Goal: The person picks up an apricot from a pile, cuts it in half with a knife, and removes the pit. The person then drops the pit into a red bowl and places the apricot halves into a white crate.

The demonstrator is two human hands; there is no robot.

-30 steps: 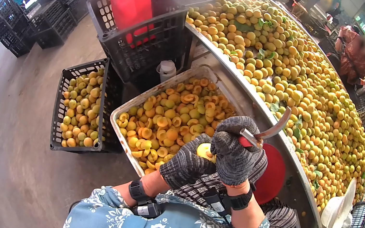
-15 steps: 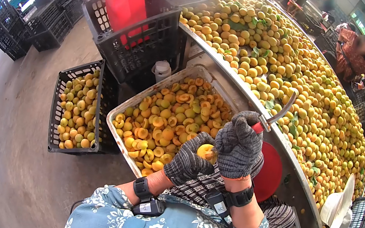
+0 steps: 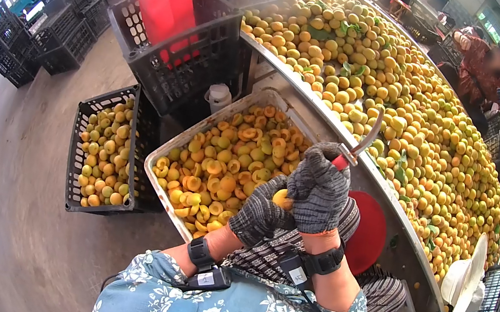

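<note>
Both my hands wear dark knitted gloves and meet in front of my chest. My left hand (image 3: 260, 214) grips a yellow apricot (image 3: 283, 199). My right hand (image 3: 318, 191) presses against that fruit and is closed on a red-handled knife (image 3: 359, 145) whose curved blade points up and right. Just beyond my hands lies a metal tray (image 3: 181, 138) full of halved apricots. A long metal table (image 3: 407, 250) heaped with whole apricots (image 3: 399, 109) runs along my right.
A black crate of whole apricots (image 3: 105, 150) stands on the floor to the left. Another black crate (image 3: 187, 58) holds a red bag (image 3: 166, 4). A white jug (image 3: 219, 97) sits beside the tray. A person (image 3: 486, 70) works at the table's far side.
My hands have shifted slightly left and upward with the apricot between them. The knife blade has swung from pointing right to pointing more steeply up.
</note>
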